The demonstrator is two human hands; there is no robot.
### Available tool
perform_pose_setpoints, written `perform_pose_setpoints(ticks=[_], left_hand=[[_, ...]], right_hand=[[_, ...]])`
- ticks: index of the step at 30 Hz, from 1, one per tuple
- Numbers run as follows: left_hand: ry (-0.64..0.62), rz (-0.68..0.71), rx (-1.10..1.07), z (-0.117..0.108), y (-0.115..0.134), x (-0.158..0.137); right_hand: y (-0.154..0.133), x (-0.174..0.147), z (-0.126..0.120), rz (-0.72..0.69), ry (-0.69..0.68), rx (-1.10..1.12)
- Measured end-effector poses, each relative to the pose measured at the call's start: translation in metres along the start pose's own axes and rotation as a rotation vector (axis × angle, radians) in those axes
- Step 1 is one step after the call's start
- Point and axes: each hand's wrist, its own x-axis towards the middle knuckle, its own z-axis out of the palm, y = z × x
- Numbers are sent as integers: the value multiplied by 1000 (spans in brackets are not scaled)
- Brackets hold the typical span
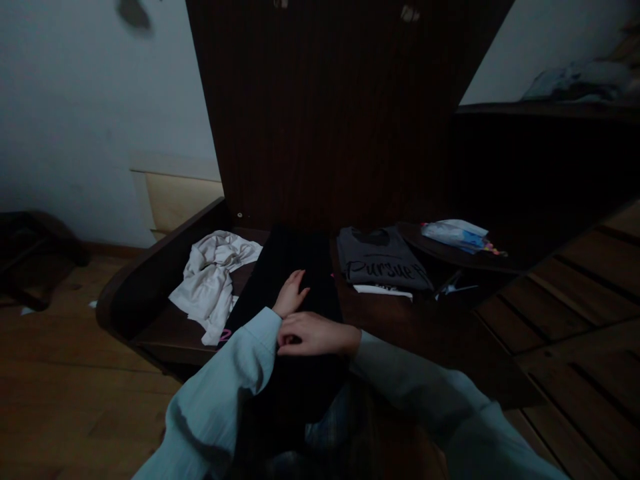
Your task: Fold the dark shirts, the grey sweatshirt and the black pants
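My left hand [291,293] is over the black trousers [305,260], its fingers stretched out and holding nothing. Just below it, my right hand [317,333] curls its fingers at the left wrist, pinching the cuff of the light blue-green sleeve [267,327]. The dark cloth lies lengthwise over the brown wooden surface and down its front edge, with small pink marks at its sides. Left of it is a crumpled white garment [213,277]. To the right sits a folded grey T-shirt [380,257] with black lettering.
A dark wooden panel [325,113] rises behind the surface. On the right, a plastic packet [457,235] lies on a dark rounded shelf. A curved wooden side [125,300] bounds the left. Slatted wood [575,300] stands at right; wooden floor [60,387] shows at left.
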Motion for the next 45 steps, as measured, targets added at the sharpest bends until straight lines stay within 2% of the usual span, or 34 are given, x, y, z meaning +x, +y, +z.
perform_pose_setpoints(ticks=[4,7,10,13,17,23,27,30,35,39,45], left_hand=[[26,57,116,5,-2,-2],[37,56,204,5,1,-3],[22,58,290,4,6,-4],[-4,71,353,4,10,-5],[-30,72,399,5,11,-6],[-50,86,364,3,11,-7],[21,69,354,-1,16,-9],[113,41,375,-6,19,-9],[234,-173,411,-17,20,-10],[160,-335,532,-26,25,-14],[-173,-425,667,-49,31,-18]], right_hand=[[53,-3,-36,433,273,-154],[107,2,-68,765,291,-272],[153,11,-87,912,272,-368],[180,20,-85,909,209,-399],[194,31,-67,950,144,-373],[202,39,-62,1017,255,-335],[206,43,-68,1050,346,-243],[207,56,-64,1006,441,-106],[205,91,-41,836,508,276],[205,103,-19,755,575,409],[209,99,-5,613,637,507]])
